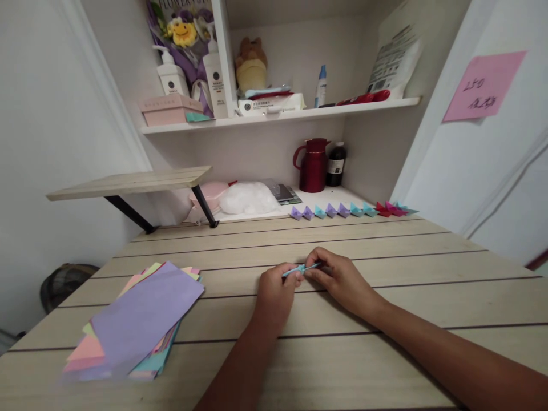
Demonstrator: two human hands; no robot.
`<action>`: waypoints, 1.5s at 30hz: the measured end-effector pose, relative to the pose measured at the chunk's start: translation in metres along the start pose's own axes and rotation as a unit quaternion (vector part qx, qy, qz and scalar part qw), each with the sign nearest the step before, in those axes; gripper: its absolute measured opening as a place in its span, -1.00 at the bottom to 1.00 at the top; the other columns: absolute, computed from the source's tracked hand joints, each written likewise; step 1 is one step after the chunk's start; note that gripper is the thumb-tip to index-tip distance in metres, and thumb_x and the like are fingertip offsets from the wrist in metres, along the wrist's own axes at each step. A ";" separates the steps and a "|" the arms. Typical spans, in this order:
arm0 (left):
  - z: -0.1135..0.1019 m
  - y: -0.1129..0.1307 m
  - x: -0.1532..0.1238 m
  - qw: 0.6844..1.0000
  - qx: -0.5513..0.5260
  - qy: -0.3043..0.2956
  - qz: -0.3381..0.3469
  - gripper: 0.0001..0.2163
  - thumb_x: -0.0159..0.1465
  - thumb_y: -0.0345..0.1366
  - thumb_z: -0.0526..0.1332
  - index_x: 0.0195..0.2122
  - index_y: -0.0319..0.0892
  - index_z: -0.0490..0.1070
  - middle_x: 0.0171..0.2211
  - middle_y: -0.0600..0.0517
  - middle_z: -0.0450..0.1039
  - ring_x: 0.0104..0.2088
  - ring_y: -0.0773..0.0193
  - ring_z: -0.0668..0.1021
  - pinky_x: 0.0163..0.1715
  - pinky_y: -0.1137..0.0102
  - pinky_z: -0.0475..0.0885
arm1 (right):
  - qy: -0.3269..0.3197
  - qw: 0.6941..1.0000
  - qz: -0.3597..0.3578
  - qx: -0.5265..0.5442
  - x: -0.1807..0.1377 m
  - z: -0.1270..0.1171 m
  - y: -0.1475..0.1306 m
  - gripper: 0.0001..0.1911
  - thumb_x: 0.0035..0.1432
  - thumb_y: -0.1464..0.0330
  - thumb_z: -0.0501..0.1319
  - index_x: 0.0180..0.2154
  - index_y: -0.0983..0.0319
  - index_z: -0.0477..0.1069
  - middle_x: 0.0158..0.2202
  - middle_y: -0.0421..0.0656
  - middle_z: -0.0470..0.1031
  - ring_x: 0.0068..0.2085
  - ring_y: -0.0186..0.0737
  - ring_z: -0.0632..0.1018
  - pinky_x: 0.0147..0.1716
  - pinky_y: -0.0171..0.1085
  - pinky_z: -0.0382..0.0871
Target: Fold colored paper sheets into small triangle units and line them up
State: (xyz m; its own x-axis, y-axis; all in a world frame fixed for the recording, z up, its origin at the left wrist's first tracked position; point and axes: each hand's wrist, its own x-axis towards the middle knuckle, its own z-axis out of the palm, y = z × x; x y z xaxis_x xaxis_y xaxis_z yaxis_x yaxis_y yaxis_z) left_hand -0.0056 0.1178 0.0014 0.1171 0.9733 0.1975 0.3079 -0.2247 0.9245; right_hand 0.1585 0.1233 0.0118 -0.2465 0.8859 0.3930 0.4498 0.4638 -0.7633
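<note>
Over the middle of the wooden table (385, 365), my left hand (276, 294) and my right hand (338, 277) meet. Both pinch a small folded piece of light blue paper (300, 269), held flat between the fingertips just above the tabletop. To the left lies a stack of coloured paper sheets (141, 322), a purple sheet on top. Along the table's far edge stands a row of small folded paper shapes (346, 210) in purple, blue and red.
A raised wooden shelf (128, 182) on black brackets juts over the far left. Behind it are a pink object, white stuffing (248, 198), a red jug (314, 165) and a dark bottle. An upper shelf holds bottles and boxes. A pink note (483, 85) hangs at right.
</note>
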 end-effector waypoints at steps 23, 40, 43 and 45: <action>-0.001 0.002 0.001 0.999 -0.029 -0.013 -0.018 -0.76 0.19 -0.26 0.12 -0.28 -0.23 0.55 -0.41 -0.03 0.57 -0.40 0.26 0.57 -0.35 0.43 0.44 | 0.010 0.999 0.014 0.051 0.001 0.002 0.007 -0.91 0.05 0.33 0.24 -0.33 0.18 0.41 -0.42 -0.24 0.47 -0.42 -0.28 0.44 -0.41 -0.30 0.34; 0.000 0.007 0.000 1.000 0.014 -0.001 -0.016 -0.85 0.11 -0.29 0.21 -0.38 -0.19 0.55 -0.56 0.08 0.49 -0.48 0.30 0.51 -0.45 0.49 0.35 | 0.017 1.000 -0.010 0.022 0.000 0.001 0.002 -0.93 0.09 0.33 0.24 -0.35 0.17 0.48 -0.34 -0.18 0.52 -0.33 -0.21 0.50 -0.33 -0.25 0.39; 0.002 0.004 0.001 1.000 -0.009 0.008 -0.021 -0.82 0.13 -0.28 0.18 -0.37 -0.20 0.56 -0.53 0.04 0.53 -0.47 0.28 0.55 -0.41 0.46 0.39 | 0.005 0.999 0.004 0.052 0.000 0.002 -0.001 -0.91 0.07 0.32 0.27 -0.32 0.17 0.46 -0.37 -0.21 0.53 -0.36 -0.23 0.51 -0.34 -0.27 0.39; 0.002 0.001 0.001 1.000 -0.004 0.004 -0.014 -0.81 0.14 -0.27 0.18 -0.36 -0.20 0.57 -0.52 0.02 0.54 -0.46 0.27 0.55 -0.40 0.45 0.40 | -0.002 0.998 0.011 0.065 0.000 0.002 -0.001 -0.90 0.06 0.32 0.28 -0.32 0.18 0.46 -0.38 -0.22 0.54 -0.35 -0.23 0.52 -0.33 -0.27 0.40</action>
State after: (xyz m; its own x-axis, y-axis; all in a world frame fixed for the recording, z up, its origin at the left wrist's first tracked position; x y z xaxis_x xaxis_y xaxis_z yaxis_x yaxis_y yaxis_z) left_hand -0.0033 0.1189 0.0022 0.1009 0.9797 0.1734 0.3033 -0.1962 0.9325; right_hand 0.1562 0.1223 0.0118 -0.2420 0.8954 0.3737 0.3395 0.4390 -0.8319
